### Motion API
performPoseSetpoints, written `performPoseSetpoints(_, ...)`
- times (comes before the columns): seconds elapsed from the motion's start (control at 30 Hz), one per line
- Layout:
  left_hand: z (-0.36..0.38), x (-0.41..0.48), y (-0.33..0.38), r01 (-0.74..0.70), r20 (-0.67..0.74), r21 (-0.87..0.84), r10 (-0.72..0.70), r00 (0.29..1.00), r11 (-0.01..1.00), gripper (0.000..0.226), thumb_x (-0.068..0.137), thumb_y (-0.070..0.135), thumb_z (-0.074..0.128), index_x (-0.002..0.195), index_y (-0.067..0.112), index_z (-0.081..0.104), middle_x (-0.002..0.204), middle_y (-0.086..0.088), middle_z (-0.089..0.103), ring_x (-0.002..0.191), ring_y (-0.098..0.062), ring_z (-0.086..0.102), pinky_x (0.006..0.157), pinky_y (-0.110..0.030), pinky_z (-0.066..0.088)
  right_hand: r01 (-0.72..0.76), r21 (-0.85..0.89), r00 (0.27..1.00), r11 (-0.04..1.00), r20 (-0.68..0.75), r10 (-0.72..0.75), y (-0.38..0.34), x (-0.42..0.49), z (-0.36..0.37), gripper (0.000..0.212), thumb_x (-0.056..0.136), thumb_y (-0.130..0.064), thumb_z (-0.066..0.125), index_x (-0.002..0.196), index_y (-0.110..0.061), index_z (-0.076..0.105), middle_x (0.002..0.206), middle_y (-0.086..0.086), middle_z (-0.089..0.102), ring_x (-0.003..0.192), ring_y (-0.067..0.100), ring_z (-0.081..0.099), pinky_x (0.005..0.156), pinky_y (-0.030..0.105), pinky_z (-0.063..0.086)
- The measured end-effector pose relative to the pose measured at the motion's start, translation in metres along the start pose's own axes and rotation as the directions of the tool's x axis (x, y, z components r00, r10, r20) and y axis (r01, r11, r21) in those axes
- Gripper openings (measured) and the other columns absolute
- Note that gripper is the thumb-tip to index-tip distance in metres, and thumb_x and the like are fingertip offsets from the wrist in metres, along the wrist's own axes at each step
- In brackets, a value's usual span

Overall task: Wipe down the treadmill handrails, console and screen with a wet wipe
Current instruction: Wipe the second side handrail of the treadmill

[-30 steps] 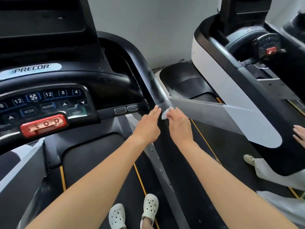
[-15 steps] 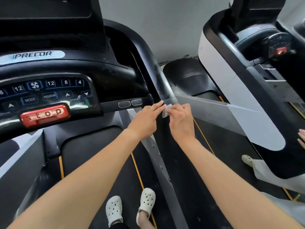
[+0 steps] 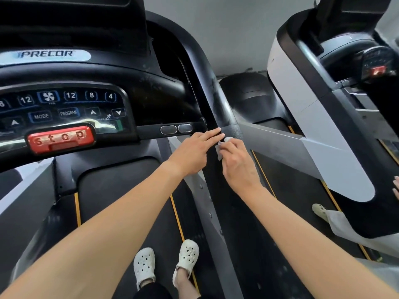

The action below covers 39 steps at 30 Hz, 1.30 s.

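Gym, right handrail [image 3: 216, 100] | wipe [image 3: 221, 151] now hangs off it | right hand [image 3: 239, 162] pinches wipe, left hand [image 3: 192, 152] straight-fingered beside (refolding, probably) | wiping paused

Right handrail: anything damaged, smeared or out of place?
Whitish smudges streak the black right handrail just above where the right hand holds the wet wipe; similar specks on the console housing. No breakage or spill visible.
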<state>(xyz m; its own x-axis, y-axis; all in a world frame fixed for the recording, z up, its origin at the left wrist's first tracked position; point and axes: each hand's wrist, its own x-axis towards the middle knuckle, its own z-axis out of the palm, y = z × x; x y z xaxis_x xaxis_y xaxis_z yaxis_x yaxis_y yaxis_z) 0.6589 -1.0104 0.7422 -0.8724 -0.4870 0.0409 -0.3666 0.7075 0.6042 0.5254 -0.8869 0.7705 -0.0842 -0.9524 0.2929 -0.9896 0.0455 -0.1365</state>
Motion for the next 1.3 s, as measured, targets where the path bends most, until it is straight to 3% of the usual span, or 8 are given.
performPoseSetpoints(0.07, -0.001, 0.0, -0.001, -0.005, 0.007, 0.0, 0.005, 1.0, 1.0, 0.083, 0.088, -0.009, 0.046, 0.161, 0.029, 0.032, 0.169, 0.015, 0.022, 0.14, -0.021, 0.038, 0.111, -0.042, 0.043, 0.027, -0.012, 1.0, 1.0, 0.007, -0.027, 0.0, -0.004, 0.007, 0.015, 0.097, -0.005, 0.057, 0.103, 0.001, 0.07, 0.106, 0.008, 0.064, 0.115, 0.019, 0.048, 0.115, 0.021, 0.033)
performPoseSetpoints(0.13, 0.0, 0.001, -0.001, -0.007, 0.009, 0.003, 0.007, 1.0, 1.0, 0.085, 0.088, -0.009, 0.046, 0.162, 0.029, 0.03, 0.169, 0.015, 0.021, 0.138, -0.021, 0.038, 0.108, -0.042, 0.045, 0.155, -0.12, 0.971, 0.981, 0.201, -0.129, 0.006, -0.014, 0.014, 0.014, 0.095, -0.003, 0.059, 0.1, 0.003, 0.071, 0.1, 0.01, 0.066, 0.11, 0.027, 0.05, 0.108, 0.034, 0.04)
performPoseSetpoints(0.27, 0.005, -0.002, 0.003, 0.013, -0.008, -0.015, -0.013, 1.0, 1.0, 0.085, 0.088, -0.01, 0.045, 0.162, 0.028, 0.028, 0.17, 0.014, 0.018, 0.135, -0.022, 0.041, 0.107, -0.042, 0.046, 0.487, -0.243, 0.776, 0.839, 0.562, -0.288, 0.011, -0.033, 0.014, 0.021, 0.097, -0.013, 0.06, 0.105, -0.004, 0.077, 0.1, 0.006, 0.071, 0.113, 0.032, 0.053, 0.096, 0.041, 0.046)
performPoseSetpoints(0.5, 0.012, -0.002, 0.009, 0.073, -0.013, -0.1, -0.075, 0.997, 0.992, 0.087, 0.086, -0.009, 0.044, 0.162, 0.03, 0.028, 0.17, 0.018, 0.015, 0.137, -0.02, 0.041, 0.111, -0.043, 0.043, 0.326, -0.338, 0.937, 0.883, 0.238, -0.255, 0.011, -0.002, -0.009, 0.015, 0.096, -0.003, 0.056, 0.101, 0.001, 0.069, 0.095, 0.012, 0.063, 0.117, 0.036, 0.054, 0.099, 0.039, 0.042)
performPoseSetpoints(0.73, 0.009, -0.007, 0.006, 0.069, -0.068, 0.054, -0.066, 0.996, 0.996, 0.073, 0.092, 0.001, 0.048, 0.16, 0.021, 0.032, 0.168, 0.003, 0.027, 0.147, -0.023, 0.034, 0.115, -0.044, 0.039, 0.508, -0.389, 0.823, 0.768, 0.481, -0.301, 0.004, -0.035, -0.002, 0.023, 0.088, -0.011, 0.074, 0.107, 0.001, 0.075, 0.108, 0.016, 0.069, 0.119, 0.037, 0.044, 0.111, 0.044, 0.04)
performPoseSetpoints(0.97, -0.004, -0.027, -0.022, 0.26, -0.266, 0.342, -0.172, 0.949, 0.903, 0.063, 0.09, 0.009, 0.054, 0.152, 0.006, 0.045, 0.161, -0.013, 0.038, 0.153, -0.034, 0.026, 0.127, -0.047, 0.019, 0.226, -0.566, 0.959, 0.793, 0.272, -0.079, -0.005, 0.013, 0.0, 0.048, 0.097, -0.002, 0.052, 0.142, 0.011, 0.046, 0.14, 0.026, 0.049, 0.143, 0.044, 0.036, 0.122, 0.049, 0.029)
performPoseSetpoints(1.13, -0.001, -0.034, -0.036, 0.23, -0.258, 0.446, -0.122, 0.958, 0.865, 0.064, 0.095, 0.012, 0.049, 0.157, 0.008, 0.036, 0.166, -0.011, 0.031, 0.156, -0.03, 0.021, 0.129, -0.045, 0.013, 0.33, -0.602, 0.876, 0.727, 0.482, 0.002, -0.021, -0.009, 0.027, 0.059, 0.101, -0.017, 0.051, 0.152, 0.008, 0.035, 0.163, 0.034, 0.013, 0.155, 0.048, 0.002, 0.128, 0.054, 0.005)
performPoseSetpoints(1.3, 0.001, -0.038, -0.046, 0.207, -0.232, 0.494, -0.102, 0.967, 0.844, 0.067, 0.096, 0.015, 0.045, 0.161, 0.011, 0.029, 0.17, -0.008, 0.023, 0.158, -0.028, 0.013, 0.129, -0.045, 0.009, 0.486, -0.559, 0.757, 0.672, 0.653, -0.004, -0.023, -0.017, 0.038, 0.055, 0.103, -0.025, 0.048, 0.15, 0.003, 0.043, 0.164, 0.033, 0.014, 0.155, 0.046, 0.003, 0.127, 0.055, 0.002)
